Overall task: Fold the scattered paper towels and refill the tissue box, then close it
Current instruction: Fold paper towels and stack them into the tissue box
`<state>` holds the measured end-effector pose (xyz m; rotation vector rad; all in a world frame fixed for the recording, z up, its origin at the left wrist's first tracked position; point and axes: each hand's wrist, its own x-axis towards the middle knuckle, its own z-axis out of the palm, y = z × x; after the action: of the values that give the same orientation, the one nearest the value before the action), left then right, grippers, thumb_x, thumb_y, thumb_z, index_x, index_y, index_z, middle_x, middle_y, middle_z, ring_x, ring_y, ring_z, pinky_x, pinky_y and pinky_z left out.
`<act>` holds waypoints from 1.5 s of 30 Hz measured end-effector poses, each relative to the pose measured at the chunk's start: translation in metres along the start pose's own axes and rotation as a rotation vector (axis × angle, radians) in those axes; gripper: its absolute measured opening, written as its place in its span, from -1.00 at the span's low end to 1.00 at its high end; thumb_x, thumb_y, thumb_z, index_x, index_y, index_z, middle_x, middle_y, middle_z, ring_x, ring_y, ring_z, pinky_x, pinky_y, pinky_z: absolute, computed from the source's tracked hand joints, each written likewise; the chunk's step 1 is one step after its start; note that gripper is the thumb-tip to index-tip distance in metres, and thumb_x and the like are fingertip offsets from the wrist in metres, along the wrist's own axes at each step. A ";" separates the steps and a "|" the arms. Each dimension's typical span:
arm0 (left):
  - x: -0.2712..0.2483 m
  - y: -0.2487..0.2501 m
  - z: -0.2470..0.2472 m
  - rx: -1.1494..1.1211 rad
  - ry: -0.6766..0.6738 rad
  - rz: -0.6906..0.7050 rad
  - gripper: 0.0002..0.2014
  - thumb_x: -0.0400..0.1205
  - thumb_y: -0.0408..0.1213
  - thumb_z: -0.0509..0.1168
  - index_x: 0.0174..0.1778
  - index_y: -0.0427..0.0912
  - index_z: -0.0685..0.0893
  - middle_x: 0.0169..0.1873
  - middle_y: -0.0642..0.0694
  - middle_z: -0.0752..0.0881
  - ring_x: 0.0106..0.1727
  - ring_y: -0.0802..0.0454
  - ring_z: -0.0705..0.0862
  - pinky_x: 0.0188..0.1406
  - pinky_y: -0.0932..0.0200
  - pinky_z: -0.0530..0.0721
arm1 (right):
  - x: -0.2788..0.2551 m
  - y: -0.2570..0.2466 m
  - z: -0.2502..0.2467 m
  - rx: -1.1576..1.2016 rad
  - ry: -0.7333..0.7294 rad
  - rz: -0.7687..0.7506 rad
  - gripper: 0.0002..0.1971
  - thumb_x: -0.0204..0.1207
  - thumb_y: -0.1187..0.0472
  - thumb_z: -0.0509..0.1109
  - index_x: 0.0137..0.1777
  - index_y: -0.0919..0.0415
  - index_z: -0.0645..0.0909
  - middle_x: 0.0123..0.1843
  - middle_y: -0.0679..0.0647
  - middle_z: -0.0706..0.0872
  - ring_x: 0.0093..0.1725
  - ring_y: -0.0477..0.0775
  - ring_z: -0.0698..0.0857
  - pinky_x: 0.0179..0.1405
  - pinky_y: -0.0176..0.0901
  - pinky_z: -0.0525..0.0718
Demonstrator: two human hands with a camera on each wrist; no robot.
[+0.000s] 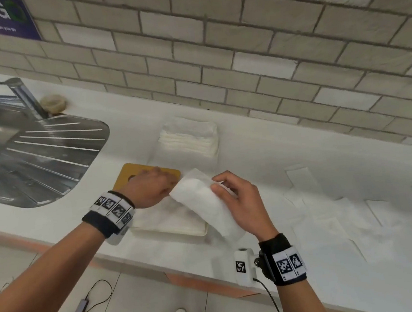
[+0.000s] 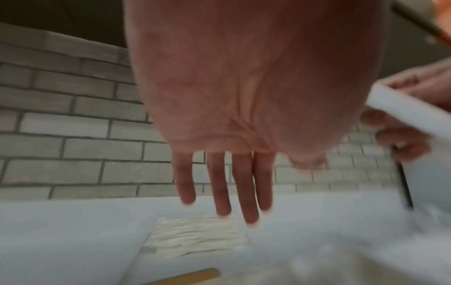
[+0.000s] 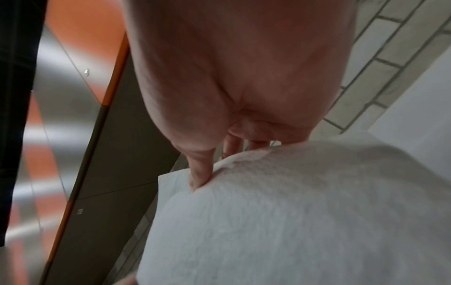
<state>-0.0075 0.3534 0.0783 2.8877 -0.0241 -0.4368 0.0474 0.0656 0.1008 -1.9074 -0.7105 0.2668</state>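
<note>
The right hand [image 1: 239, 200] pinches a folded paper towel [image 1: 204, 201] between thumb and fingers and holds it above the counter; in the right wrist view the thumb [image 3: 200, 173] presses into the towel's near edge. The left hand [image 1: 150, 189] reaches forward beside it, and the left wrist view shows its fingers [image 2: 219, 189] straight, slightly spread and holding nothing. Whether that hand touches the towel's far end is hard to tell, since the head view is blurred there.

Below both hands sits the open tissue box [image 1: 197, 232], a shallow cream tray with white paper in it. Its tan lid [image 1: 126, 173] lies flat on the counter just behind the left hand. A stack of folded towels [image 1: 188, 137] rests farther back, near the wall. Loose unfolded towels [image 1: 332, 219] lie scattered over the white counter [image 1: 274, 144] to the right.

A steel sink [image 1: 36, 157] with a ribbed drainer and a tap [image 1: 23, 95] occupies the left side, under a tiled wall [image 1: 239, 39].
</note>
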 end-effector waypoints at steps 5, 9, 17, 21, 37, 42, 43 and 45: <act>-0.049 0.022 -0.027 -0.934 0.249 0.047 -0.37 0.68 0.52 0.10 0.56 0.28 0.60 0.39 0.26 0.75 0.44 0.19 0.70 0.40 0.06 0.62 | 0.027 -0.031 0.023 0.011 -0.042 -0.049 -0.94 0.80 0.05 0.47 0.17 -0.04 0.75 0.07 -0.21 0.86 0.12 -0.10 0.80 0.10 -0.28 0.66; -0.058 0.021 -0.010 -0.882 0.513 -0.062 -0.47 0.62 -0.17 0.62 0.46 0.08 0.57 0.04 0.29 0.87 0.05 0.31 0.84 -0.01 0.27 0.80 | 0.036 -0.022 0.043 -0.012 -0.127 0.101 -0.54 0.64 -0.14 0.61 0.45 -0.27 0.53 -0.09 -0.02 0.85 -0.06 -0.12 0.81 -0.05 -0.18 0.73; -0.066 -0.010 0.072 -0.610 0.543 -0.435 -0.45 0.67 -0.12 0.55 0.49 0.02 0.43 0.08 -0.27 0.84 0.19 -0.35 0.80 0.04 -0.09 0.70 | 0.012 0.057 0.076 -0.143 0.031 0.419 -0.47 0.54 0.00 0.69 0.36 -0.22 0.45 -0.21 -0.10 0.85 0.07 0.02 0.79 0.16 0.09 0.76; -0.054 -0.001 0.082 -0.324 0.510 -0.436 -0.34 0.52 -0.24 0.67 0.47 -0.17 0.51 0.12 -0.37 0.72 0.14 -0.48 0.69 -0.03 -0.22 0.62 | 0.001 0.058 0.096 -0.402 0.080 0.320 -0.46 0.61 0.03 0.61 0.40 -0.15 0.33 -0.05 -0.06 0.81 0.01 0.12 0.80 -0.05 0.07 0.77; 0.117 0.254 0.104 -0.423 0.246 -0.044 -0.88 0.78 -0.02 0.33 0.11 0.04 0.64 0.01 0.14 0.74 0.03 0.07 0.69 0.02 -0.01 0.74 | -0.015 0.235 -0.191 -0.510 0.429 0.601 -0.68 0.72 -0.03 0.50 0.24 0.19 0.58 0.19 0.18 0.72 0.20 0.33 0.76 0.04 0.08 0.71; 0.182 0.294 0.125 -0.410 0.102 -0.183 -0.82 0.78 -0.02 0.30 0.18 -0.01 0.62 0.12 0.02 0.75 0.18 -0.09 0.72 0.14 -0.07 0.72 | 0.025 0.279 -0.225 -0.757 0.092 0.774 0.11 0.33 -0.47 0.64 0.65 0.27 0.34 0.55 0.28 0.52 0.57 0.44 0.51 0.48 0.35 0.59; 0.189 0.298 0.128 -0.423 0.094 -0.208 -0.82 0.78 -0.01 0.30 0.19 0.00 0.62 0.12 0.02 0.76 0.19 -0.10 0.72 0.13 -0.06 0.71 | 0.031 0.281 -0.225 -0.801 -0.004 0.784 0.23 0.28 -0.51 0.64 0.72 0.28 0.26 0.60 0.29 0.50 0.62 0.44 0.46 0.54 0.36 0.55; 0.199 0.304 0.134 -0.460 0.086 -0.245 -0.82 0.77 -0.01 0.31 0.19 0.00 0.63 0.11 0.01 0.76 0.18 -0.10 0.72 0.12 -0.04 0.70 | 0.042 0.286 -0.225 -0.785 -0.135 0.787 0.27 0.27 -0.49 0.67 0.75 0.30 0.24 0.59 0.29 0.59 0.62 0.43 0.51 0.57 0.32 0.54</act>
<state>0.1485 0.0182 -0.0377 2.4560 0.3945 -0.3081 0.2912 -0.1631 -0.0492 -2.8959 -0.0856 0.6823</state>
